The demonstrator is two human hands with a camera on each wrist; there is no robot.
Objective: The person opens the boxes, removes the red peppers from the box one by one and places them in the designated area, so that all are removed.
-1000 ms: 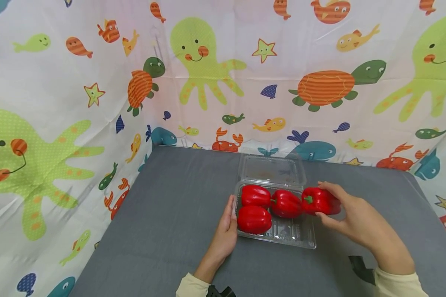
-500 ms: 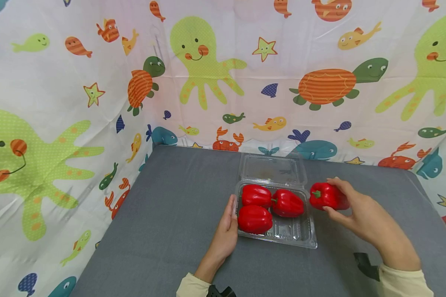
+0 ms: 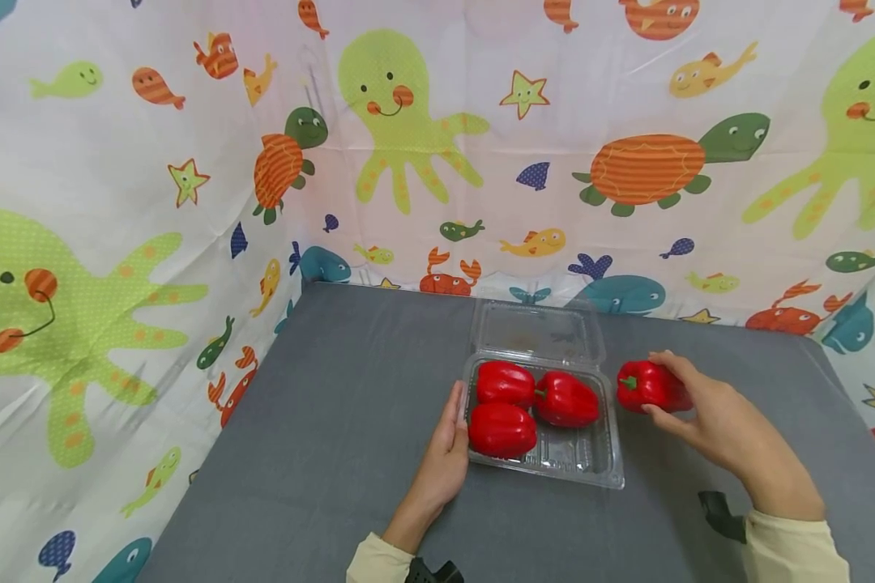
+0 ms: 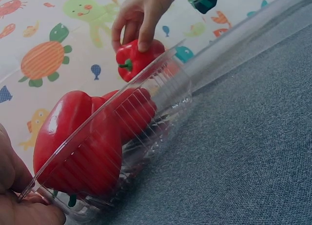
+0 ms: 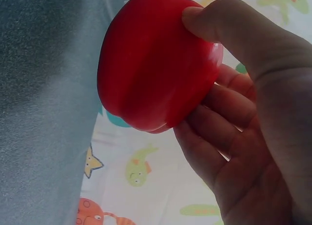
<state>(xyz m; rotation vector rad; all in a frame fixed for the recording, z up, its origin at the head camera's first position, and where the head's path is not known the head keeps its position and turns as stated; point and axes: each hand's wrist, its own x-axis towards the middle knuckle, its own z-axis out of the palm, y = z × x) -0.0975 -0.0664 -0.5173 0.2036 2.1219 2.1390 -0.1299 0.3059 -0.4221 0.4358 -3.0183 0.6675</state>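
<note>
Container, clear plastic [image 3: 572, 460], 1: lying on the grey table covering [image 3: 313, 453], its hinged lid [image 3: 539, 330] folding back flat behind the base, towards the printed curtain [image 3: 445, 190]. Contents, 3 red peppers, glossy: the far-left pepper [image 3: 505, 382] is occupying the back left corner; the near-left pepper [image 3: 502, 430] is sitting just in front of it; the middle pepper [image 3: 566, 399] is lying to the right of these 2, its green stem pointing left. The front right part of the base is showing bare ribbed plastic. Lid contents: the lid is holding 0 peppers. Outside the container, 1 further item: the held pepper [image 3: 643, 389], also red, hanging or resting just beside the right wall, apart from it, its green stem facing the container; whether it is touching the table covering cannot be told. Hands, 2: the left hand [image 3: 441, 465] is pinching the container's left wall, its thumb lying on 1 side and its fingers on the other; the right hand [image 3: 722, 425] is gripping the held pepper between thumb and curled fingers. Each arm is wearing a cream sleeve [image 3: 795, 552].
</note>
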